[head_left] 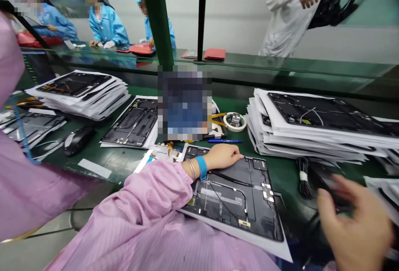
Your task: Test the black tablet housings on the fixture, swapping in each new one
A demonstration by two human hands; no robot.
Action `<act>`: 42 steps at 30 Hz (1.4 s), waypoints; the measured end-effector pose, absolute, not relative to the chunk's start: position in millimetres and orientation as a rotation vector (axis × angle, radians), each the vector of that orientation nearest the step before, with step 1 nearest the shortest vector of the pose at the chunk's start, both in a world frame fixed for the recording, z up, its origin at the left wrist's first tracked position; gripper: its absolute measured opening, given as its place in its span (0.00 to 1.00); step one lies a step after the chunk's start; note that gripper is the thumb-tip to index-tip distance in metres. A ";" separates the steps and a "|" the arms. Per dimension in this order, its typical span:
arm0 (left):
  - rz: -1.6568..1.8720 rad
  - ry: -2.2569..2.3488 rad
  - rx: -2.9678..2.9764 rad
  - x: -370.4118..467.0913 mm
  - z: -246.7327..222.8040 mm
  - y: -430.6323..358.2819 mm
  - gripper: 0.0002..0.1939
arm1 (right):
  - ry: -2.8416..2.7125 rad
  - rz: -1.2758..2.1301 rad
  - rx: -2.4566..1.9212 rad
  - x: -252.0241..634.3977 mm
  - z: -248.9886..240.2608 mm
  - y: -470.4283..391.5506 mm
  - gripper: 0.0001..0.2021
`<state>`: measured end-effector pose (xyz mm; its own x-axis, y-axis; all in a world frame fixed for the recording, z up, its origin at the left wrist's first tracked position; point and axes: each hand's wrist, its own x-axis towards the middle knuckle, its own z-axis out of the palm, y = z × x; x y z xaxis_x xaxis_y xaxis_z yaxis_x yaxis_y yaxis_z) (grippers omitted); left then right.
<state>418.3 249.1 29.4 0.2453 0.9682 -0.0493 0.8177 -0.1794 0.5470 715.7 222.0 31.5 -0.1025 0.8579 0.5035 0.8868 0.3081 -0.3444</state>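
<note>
A black tablet housing [230,196] with thin wires and small pads lies on white sheeting in front of me at the table's edge. My left hand [222,156] rests over its upper part, fingers curled closed; whether anything is pinched in them is hidden. A blue wrist band [202,167] circles that wrist. Off to the right, my right hand [357,221] is blurred by motion, thumb and fingers apart, with nothing visibly held. Just beyond it are a dark object I cannot identify and a coiled black cable [304,177] with a white tie.
Stacked housings with white sheets stand at right [311,138] and left [90,100]. A single housing [134,121], a black mouse [77,140], a tape roll [235,121] and a blue pen [225,141] lie between. A green post [157,17] rises behind; co-workers are beyond.
</note>
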 end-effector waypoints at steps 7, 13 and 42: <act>0.467 1.545 2.063 415.9 26.7 246.1 0.15 | -2.202 1.254 -1.433 680.5 35.5 225.2 0.22; 0.440 1.511 2.032 413.6 21.0 248.2 0.17 | -1.871 1.728 -1.425 685.8 35.3 222.7 0.24; 0.426 1.531 2.045 415.3 21.3 246.6 0.17 | -1.725 1.130 -1.403 679.6 22.3 192.5 0.11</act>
